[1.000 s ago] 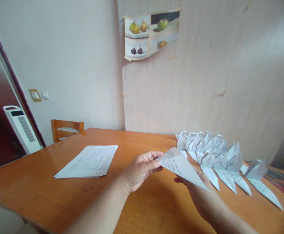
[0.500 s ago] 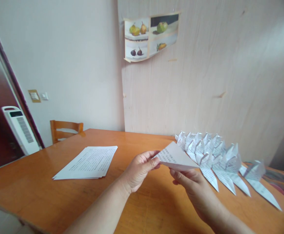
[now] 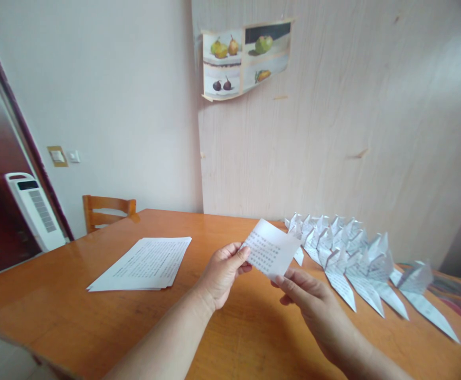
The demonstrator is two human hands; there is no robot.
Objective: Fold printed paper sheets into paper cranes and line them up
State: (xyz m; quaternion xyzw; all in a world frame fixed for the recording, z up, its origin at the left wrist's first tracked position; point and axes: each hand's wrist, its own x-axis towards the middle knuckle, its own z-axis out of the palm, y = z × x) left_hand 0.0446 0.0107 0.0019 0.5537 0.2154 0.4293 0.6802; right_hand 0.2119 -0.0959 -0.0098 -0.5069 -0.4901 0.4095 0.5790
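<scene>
Between my hands, above the wooden table [image 3: 135,316], is a small folded piece of printed paper [image 3: 272,249], now four-sided in outline. My left hand [image 3: 227,269] pinches its left corner between thumb and fingers. At its lower right corner, my right hand [image 3: 305,290] grips with the thumb on top and the fingers mostly hidden beneath. Just beyond and to the right stand several folded paper figures [image 3: 378,258] made of printed sheets, set in rows with pointed ends towards me. One more paper figure [image 3: 416,277] stands apart at the right.
A stack of printed sheets [image 3: 145,264] lies on the table's left side. Behind the table are a wooden chair [image 3: 109,206] and a wall with a fruit picture print [image 3: 246,60]. A white tower appliance [image 3: 36,211] stands by the door at far left.
The paper's visible outline has gone from triangular to four-sided, with its printed face turned more towards me. My right hand's grip has shifted slightly; the standing figures have not moved.
</scene>
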